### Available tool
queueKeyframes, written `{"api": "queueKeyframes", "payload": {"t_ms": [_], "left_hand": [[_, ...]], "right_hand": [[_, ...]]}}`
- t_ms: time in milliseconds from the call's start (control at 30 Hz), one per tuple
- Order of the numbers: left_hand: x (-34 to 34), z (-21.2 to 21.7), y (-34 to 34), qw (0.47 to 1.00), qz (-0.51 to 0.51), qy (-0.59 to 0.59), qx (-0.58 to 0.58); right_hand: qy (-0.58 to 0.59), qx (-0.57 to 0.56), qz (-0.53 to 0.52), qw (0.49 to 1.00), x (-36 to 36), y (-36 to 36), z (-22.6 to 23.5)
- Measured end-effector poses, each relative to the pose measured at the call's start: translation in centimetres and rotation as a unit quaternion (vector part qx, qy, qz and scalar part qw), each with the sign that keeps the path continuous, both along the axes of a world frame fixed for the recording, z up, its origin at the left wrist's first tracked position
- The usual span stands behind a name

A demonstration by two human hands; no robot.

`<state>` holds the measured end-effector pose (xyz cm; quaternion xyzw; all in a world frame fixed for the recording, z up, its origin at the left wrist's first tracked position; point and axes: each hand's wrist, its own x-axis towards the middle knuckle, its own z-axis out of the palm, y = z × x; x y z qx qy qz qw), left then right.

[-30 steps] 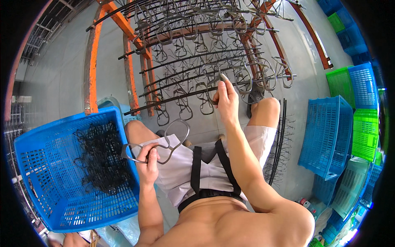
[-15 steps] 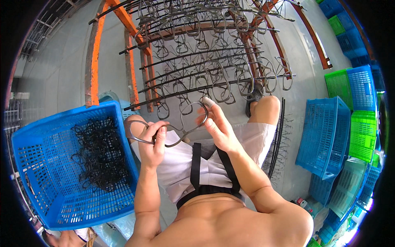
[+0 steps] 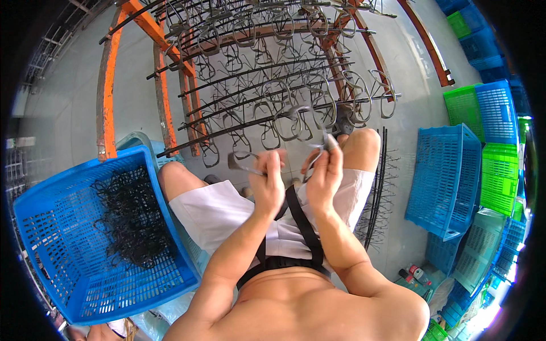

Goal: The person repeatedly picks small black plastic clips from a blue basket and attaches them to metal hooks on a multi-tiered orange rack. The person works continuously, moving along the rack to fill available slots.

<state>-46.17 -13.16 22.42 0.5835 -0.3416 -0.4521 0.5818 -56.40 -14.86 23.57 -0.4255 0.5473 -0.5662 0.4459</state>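
My left hand (image 3: 269, 184) is closed, its fingers curled round a thin grey loop-shaped frame (image 3: 242, 166), blurred, that sticks out to the left. Close by on the right, my right hand (image 3: 324, 170) pinches another grey loop-shaped frame (image 3: 313, 120), also smeared by motion. The upper part of that frame overlaps the frames hanging behind it, so its outline is hard to follow. Both hands are above my lap, in front of a rack (image 3: 108, 91) with orange posts. Across it run black rods (image 3: 250, 123) with many similar grey loops hanging from them.
To my left stands a blue basket (image 3: 51, 227) with a tangled heap of black loop pieces (image 3: 133, 216) in it. Spiked black rods (image 3: 375, 193) lie on the floor to the right. Blue crates (image 3: 438, 176) and green crates (image 3: 499, 179) are stacked farther right.
My left hand has moved right and the hands are nearer together. The grey loops, spread out between the hands before, now point left from one hand and up from the other. The view has shifted slightly.
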Motion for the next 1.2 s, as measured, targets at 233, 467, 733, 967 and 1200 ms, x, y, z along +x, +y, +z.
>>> {"api": "queueKeyframes", "payload": {"t_ms": [233, 467, 733, 967, 1200], "left_hand": [[-1.4, -2.7, -6.5, 0.992, 0.119, 0.004, 0.026], [0.0, -2.5, -6.8, 0.996, 0.058, 0.037, 0.06], [-0.5, -1.2, -5.2, 0.997, 0.004, -0.032, 0.066], [4.7, -2.3, 2.9, 0.988, 0.113, -0.103, 0.026], [10.3, -1.2, 0.3, 0.965, 0.182, -0.188, -0.028]], "right_hand": [[-0.11, -0.039, -0.015, 0.993, -1.3, -2.7, -1.2], [-0.105, -0.005, -0.023, 0.994, -1.6, -2.7, -1.5], [-0.145, 0.007, 0.007, 0.989, -0.2, -2.5, -0.8], [-0.057, 0.006, 0.061, 0.996, 8.2, -3.0, -0.9], [-0.098, 0.089, -0.016, 0.991, 13.6, -4.9, -2.5]]}}
